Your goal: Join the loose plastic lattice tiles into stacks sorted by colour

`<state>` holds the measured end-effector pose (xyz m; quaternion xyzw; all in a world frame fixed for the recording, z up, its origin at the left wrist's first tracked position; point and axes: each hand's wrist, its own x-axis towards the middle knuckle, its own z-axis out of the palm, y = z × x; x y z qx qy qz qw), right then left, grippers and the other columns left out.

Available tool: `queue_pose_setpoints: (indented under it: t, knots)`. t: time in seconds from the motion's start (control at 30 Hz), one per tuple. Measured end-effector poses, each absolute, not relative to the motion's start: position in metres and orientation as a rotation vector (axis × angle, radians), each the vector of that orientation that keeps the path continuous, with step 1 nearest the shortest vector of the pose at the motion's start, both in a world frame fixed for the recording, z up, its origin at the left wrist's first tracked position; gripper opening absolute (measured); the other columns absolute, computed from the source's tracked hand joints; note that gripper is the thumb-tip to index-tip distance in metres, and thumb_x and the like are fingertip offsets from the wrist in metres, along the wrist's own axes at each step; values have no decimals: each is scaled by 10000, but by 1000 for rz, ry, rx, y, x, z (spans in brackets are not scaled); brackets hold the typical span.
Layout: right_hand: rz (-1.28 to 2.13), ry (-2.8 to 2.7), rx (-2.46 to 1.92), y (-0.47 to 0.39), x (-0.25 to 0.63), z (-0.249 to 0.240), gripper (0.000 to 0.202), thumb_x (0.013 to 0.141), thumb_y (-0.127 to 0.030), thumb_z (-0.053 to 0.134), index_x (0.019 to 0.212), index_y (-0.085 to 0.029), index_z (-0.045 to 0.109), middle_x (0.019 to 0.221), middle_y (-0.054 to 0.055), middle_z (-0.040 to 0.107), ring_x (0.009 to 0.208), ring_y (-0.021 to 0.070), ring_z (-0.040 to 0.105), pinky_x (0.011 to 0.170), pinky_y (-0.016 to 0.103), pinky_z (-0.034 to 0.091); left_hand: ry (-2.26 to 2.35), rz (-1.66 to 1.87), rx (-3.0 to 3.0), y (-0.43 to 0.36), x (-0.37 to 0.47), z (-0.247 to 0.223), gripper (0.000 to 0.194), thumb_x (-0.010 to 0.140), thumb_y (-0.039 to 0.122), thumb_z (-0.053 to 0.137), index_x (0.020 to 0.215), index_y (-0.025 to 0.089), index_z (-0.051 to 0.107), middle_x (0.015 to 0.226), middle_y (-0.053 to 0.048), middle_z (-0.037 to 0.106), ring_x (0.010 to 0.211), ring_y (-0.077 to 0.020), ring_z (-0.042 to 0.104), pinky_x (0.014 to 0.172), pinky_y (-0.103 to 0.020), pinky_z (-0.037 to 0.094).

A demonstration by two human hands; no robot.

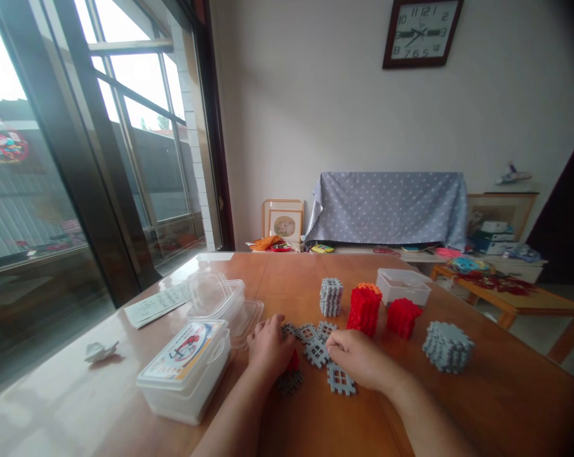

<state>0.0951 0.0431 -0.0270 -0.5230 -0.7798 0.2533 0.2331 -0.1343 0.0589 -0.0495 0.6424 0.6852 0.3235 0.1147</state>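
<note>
My left hand (270,346) is closed, its fingers bent over the left end of a loose group of grey interlocking tiles (317,353). A red interlocking tile (293,360) shows under its thumb side, partly hidden. Just below lies a darker grey tile (290,382). My right hand (356,358) is closed in a pinch at the right edge of the grey group. Its fingertips are covered, so what they grip cannot be made out. Another grey tile with a window-like grid (340,379) lies flat below that hand.
Beyond my right hand stand a grey tile stack (331,297), red stacks (364,312) (403,317), another grey stack (447,346) and a clear box (403,289). At left are a lidded plastic box (185,368), clear containers (215,298), papers (156,306) and crumpled paper (101,351).
</note>
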Motion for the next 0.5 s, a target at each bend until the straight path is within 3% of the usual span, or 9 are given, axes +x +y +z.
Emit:
queue_pose_setpoints:
  t: [0.1,0.2,0.33,0.5]
  knots:
    - [639,-2152,-1405,36,84,-18,186,885,-354,588,953,-231,710,791,-2,656,716,164,603,617,243,376,1966,957,1823,58,-134,-48,353,816,269,565,1156,250,660,1203,-111,725,1164,-334,607,976,-425,379]
    - [495,-2297,-1268,25,63,-12,356,840,-446,682,1159,-288,691,1094,41,639,935,205,620,790,283,436,1880,1055,1704,59,-134,-46,300,802,265,590,1088,251,682,1140,-100,749,1095,-289,654,908,-347,420]
    - [367,-2474,-1270,16,40,-15,335,828,-524,701,1046,-271,722,1097,63,607,1036,263,585,859,343,446,1794,1123,1614,61,-133,-46,271,757,271,646,1020,244,705,1076,-96,766,1054,-274,671,874,-311,439]
    - [294,-2471,-1259,17,34,-25,205,886,-390,662,1065,-316,729,1083,47,618,1102,265,551,907,366,432,1744,1158,1620,63,-133,-51,227,772,303,639,970,232,724,985,-86,770,969,-261,680,823,-303,445]
